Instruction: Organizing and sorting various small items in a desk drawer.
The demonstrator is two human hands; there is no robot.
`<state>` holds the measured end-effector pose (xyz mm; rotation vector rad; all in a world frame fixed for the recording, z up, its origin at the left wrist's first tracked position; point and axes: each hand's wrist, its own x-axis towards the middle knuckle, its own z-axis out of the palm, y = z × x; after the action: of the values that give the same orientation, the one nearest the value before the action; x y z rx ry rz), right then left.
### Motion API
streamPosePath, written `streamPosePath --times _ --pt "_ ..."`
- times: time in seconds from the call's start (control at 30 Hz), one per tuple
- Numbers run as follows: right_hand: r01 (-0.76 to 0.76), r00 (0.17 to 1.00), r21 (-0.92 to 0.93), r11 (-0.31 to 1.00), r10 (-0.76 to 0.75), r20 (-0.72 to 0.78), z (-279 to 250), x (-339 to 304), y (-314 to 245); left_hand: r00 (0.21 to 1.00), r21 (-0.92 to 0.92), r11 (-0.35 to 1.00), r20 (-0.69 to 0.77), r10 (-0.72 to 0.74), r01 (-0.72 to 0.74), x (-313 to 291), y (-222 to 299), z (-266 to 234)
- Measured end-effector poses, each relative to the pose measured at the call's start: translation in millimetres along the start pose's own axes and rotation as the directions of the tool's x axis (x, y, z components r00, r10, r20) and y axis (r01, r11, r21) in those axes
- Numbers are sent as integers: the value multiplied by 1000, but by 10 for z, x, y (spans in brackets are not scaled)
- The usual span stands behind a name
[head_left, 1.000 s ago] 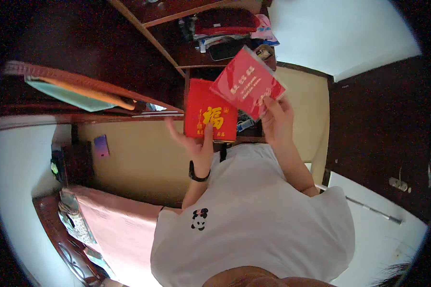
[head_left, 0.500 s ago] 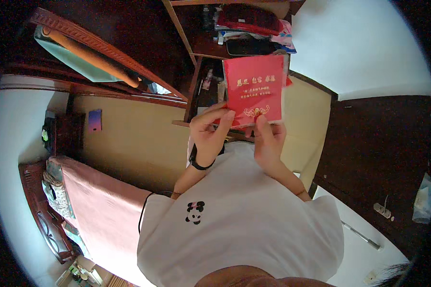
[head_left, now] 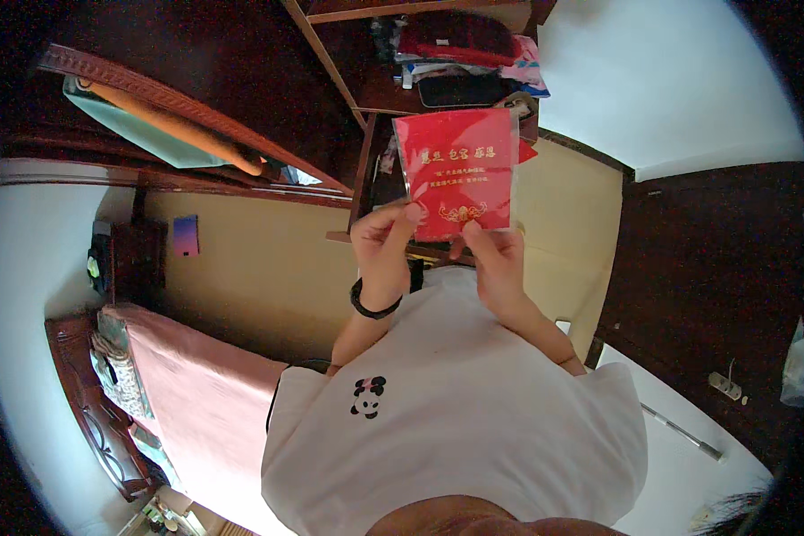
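Note:
A flat red packet with gold printing in a clear plastic sleeve is held up before my chest, its printed face toward me. My left hand pinches its lower left corner, thumb on the front and fingers behind. With the thumb on the lower edge, my right hand grips it near the lower right. Most of the fingers are hidden behind the packet. A black band circles my left wrist.
Beyond the packet, an open wooden drawer or shelf holds dark items, with a red bag and folded cloths above. A pink-covered bed stands at left. A dark wooden surface with a white power strip lies at right.
The packet and both hands have shifted slightly left, and the packet's sleeve edge shows more clearly. Both hands still hold it. The whole view has also shifted a little.

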<state>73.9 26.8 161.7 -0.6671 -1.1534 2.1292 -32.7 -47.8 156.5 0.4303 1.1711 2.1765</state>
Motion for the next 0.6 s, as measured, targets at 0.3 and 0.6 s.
streamPosePath --times 0.3,0.6 --pt "-42 999 -31 999 42 -5 3 7 7 1000 -39 999 -8 -20 20 0 -7 -22" --pt "770 451 -636 -60 -654 608 6 200 -171 997 215 976 68 27 -41 40 -14 -69"
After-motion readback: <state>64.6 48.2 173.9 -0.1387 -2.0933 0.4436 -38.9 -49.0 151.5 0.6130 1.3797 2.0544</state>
